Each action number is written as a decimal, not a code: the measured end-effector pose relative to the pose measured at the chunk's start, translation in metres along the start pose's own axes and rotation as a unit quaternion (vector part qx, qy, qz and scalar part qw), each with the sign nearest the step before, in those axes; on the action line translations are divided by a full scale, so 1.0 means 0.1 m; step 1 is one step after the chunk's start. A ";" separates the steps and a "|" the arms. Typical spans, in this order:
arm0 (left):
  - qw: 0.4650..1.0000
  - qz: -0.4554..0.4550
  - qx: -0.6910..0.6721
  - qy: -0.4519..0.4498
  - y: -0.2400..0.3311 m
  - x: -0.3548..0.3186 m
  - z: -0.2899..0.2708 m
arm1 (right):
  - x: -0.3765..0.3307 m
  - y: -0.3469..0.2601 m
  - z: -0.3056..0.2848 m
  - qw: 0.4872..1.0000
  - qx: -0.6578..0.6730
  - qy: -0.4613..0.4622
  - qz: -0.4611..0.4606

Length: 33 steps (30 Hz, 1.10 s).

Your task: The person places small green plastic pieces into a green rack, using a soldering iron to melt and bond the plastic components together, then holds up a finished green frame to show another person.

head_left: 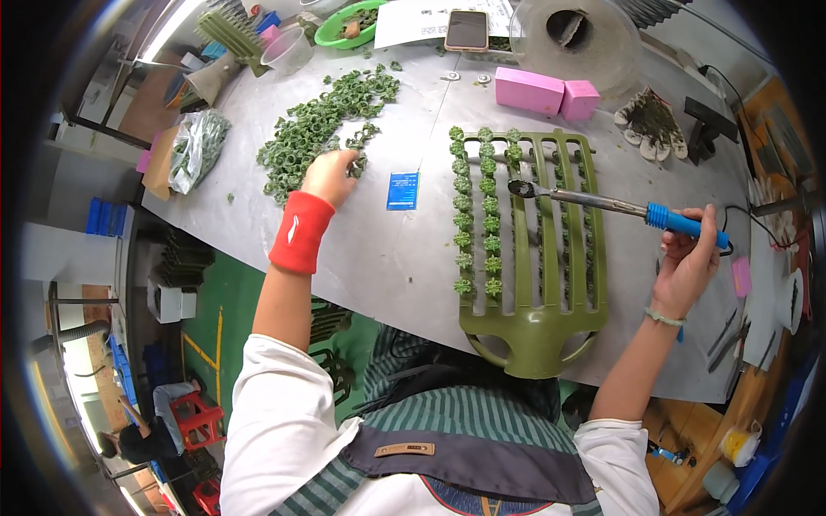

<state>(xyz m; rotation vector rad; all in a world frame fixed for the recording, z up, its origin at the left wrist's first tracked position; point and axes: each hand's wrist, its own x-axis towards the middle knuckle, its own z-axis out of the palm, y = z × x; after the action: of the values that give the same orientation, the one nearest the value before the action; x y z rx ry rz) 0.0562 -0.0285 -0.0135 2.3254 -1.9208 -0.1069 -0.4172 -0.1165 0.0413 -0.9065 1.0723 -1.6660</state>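
My left hand [329, 175], with a red wristband, rests fingers-down on a heap of small green ring-shaped parts [323, 125] on the grey table [379, 258]; whether it grips one is hidden. My right hand [688, 262] holds a soldering iron [602, 205] by its blue handle. The iron's tip lies over the upper middle of an olive green slotted plastic frame [533, 258]. Several green ring parts sit in rows on the frame's left columns.
Two pink blocks [546, 92], a phone [467, 30] on paper, a clear round tub [572, 39], a green bowl [344, 30] and work gloves [650, 125] stand at the back. A bag of green parts [196, 150] lies far left. A small blue card [403, 190] lies mid-table.
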 end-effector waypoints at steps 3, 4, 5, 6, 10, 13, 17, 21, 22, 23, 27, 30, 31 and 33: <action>0.994 -0.052 -0.071 0.062 0.10 -0.09 0.03 | 0.01 -0.01 -0.04 1.000 -0.005 0.001 -0.011; 0.990 -0.048 -0.092 0.091 0.11 -0.09 0.03 | 0.00 -0.03 -0.04 1.000 -0.007 0.002 -0.014; 0.985 -0.044 -0.114 0.121 0.12 -0.10 0.02 | -0.01 -0.04 -0.04 1.000 -0.006 -0.003 -0.011; 0.978 -0.050 -0.156 0.126 0.20 -0.09 -0.03 | -0.02 -0.05 -0.04 1.000 -0.008 -0.007 -0.011; 0.896 -0.001 -0.443 0.038 0.93 -0.04 -0.19 | -0.01 -0.04 -0.08 1.000 -0.004 -0.014 -0.023; 0.885 0.074 -0.459 0.017 1.65 -0.07 -0.29 | 0.00 -0.01 -0.11 0.999 0.006 -0.014 -0.028; 0.894 0.111 -0.433 0.038 1.94 0.10 -0.07 | 0.01 0.05 -0.10 0.999 0.014 -0.026 -0.028; 0.942 0.145 -0.278 0.120 2.07 0.21 0.07 | 0.03 0.15 -0.09 0.999 0.026 -0.019 -0.029; 0.951 0.156 -0.227 0.138 2.08 0.23 0.10 | 0.04 0.18 -0.08 0.999 0.026 -0.014 -0.030; 0.958 0.166 -0.176 0.156 2.08 0.26 0.14 | 0.06 0.20 -0.07 0.999 0.031 -0.015 -0.023; 0.958 0.173 -0.167 0.159 2.08 0.27 0.13 | 0.03 0.23 0.00 0.999 0.040 -0.024 -0.015; 0.961 0.168 -0.155 0.157 2.06 0.26 0.12 | 0.05 0.19 -0.07 0.999 0.029 -0.020 -0.027; 0.962 0.166 -0.152 0.156 2.04 0.25 0.11 | 0.05 0.15 -0.09 0.999 0.022 -0.020 -0.032; 0.962 0.179 -0.137 0.156 2.00 0.28 0.17 | 0.02 0.06 -0.12 0.999 0.011 -0.012 -0.039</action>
<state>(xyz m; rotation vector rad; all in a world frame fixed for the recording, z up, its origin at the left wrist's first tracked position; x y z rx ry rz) -0.1348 -0.0937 -0.0018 1.6786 -1.9778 0.0261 -0.4271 -0.1169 0.0313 -0.9623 1.0115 -1.7242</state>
